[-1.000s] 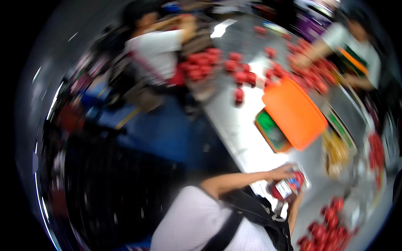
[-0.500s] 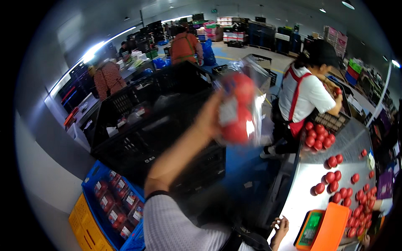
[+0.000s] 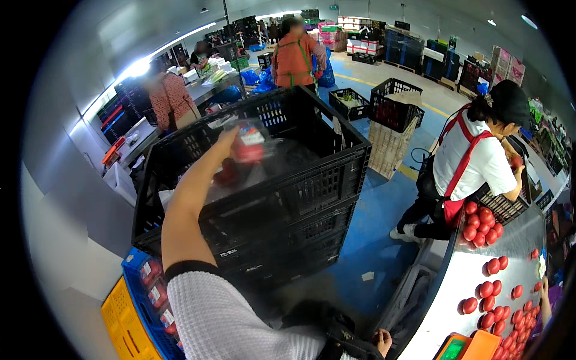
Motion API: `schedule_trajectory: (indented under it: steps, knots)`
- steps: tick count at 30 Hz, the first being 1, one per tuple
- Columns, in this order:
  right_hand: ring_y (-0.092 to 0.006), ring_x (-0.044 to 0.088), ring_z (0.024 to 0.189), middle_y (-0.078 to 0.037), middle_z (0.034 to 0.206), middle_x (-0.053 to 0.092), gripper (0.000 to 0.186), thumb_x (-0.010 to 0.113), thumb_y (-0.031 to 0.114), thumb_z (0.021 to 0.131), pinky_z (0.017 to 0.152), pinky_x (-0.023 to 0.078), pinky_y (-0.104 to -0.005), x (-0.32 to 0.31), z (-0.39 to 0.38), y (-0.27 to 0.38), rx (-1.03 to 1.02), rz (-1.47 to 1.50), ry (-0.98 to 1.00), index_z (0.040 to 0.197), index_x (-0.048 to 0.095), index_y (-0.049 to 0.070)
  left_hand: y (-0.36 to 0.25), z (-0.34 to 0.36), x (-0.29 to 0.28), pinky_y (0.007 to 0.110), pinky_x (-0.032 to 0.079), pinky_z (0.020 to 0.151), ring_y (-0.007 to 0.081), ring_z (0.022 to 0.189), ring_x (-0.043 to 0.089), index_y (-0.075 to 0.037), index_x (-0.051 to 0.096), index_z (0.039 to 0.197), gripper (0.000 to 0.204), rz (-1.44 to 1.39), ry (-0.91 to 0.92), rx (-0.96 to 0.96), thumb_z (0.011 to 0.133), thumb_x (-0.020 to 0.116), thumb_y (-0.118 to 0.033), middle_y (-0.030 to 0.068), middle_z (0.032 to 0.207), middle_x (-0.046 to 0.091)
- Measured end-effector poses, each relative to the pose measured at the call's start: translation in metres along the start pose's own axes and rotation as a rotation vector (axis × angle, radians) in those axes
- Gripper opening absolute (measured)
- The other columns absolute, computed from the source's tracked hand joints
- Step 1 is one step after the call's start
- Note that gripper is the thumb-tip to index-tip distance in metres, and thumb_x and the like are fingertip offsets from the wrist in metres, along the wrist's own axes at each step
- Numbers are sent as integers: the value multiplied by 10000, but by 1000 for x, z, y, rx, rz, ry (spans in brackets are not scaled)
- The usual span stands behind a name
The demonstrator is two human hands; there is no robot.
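Observation:
My left hand reaches out over a large black crate and grips a clear plastic pack of tomatoes with a white label. Motion blurs the pack, which hangs inside the crate's opening. Below it, other clear bags and red items lie in the crate, hard to make out. My right hand shows only in part at the lower edge, beside the metal table. Its fingers are loosely bent and apart, with nothing seen in them. Loose tomatoes are spread over that table.
A blue crate of packed tomatoes sits on a yellow crate at the left. An orange tray adjoins a scale. One co-worker stands at the table's far end; others work farther back. Smaller black crates stand on the floor.
My left hand has carried the tomato pack left and down, from in front of me into the black crate. The view has shifted, and my right hand now sits lower in it.

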State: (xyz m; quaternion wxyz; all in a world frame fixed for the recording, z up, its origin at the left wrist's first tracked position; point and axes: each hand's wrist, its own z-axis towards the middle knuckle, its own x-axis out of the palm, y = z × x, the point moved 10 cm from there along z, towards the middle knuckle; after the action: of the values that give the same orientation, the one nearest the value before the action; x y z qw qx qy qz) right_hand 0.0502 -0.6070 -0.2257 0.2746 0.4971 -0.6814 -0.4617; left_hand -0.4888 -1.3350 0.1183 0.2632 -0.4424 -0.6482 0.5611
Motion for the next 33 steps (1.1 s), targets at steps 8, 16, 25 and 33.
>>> schedule_trajectory:
  steps: [8,16,25,33]
  knots:
    - [-102,554,662,-54,764,622,203,563,174,932,600,452,-258,-16,-10,63,-120,41,-390,1014,630,1,-47,-67,260,454,467,917,365,1117,558,-44,473,1302,664,1645,60,759,790,643,-432,178,1193,596]
    - [-384,616,886,-193,941,646,262,499,258,905,774,490,-454,-57,-48,61,-86,-225,-475,1043,591,54,146,-444,450,440,467,905,337,1096,567,-26,522,1236,629,621,657,1494,754,663,-404,192,1152,604]
    - [-333,631,878,-167,917,661,264,528,261,886,777,493,-419,-132,-129,40,-87,-258,-774,988,624,37,309,-625,515,436,449,918,349,1098,550,-17,539,1194,523,734,1300,1544,771,647,-305,195,1147,593]
    - [-379,613,854,-226,930,633,293,481,256,931,763,481,-453,-417,-535,-33,216,-675,-2166,984,636,12,238,-581,571,432,433,929,359,1100,534,-9,553,1158,432,708,986,1580,786,633,-216,198,1143,583]
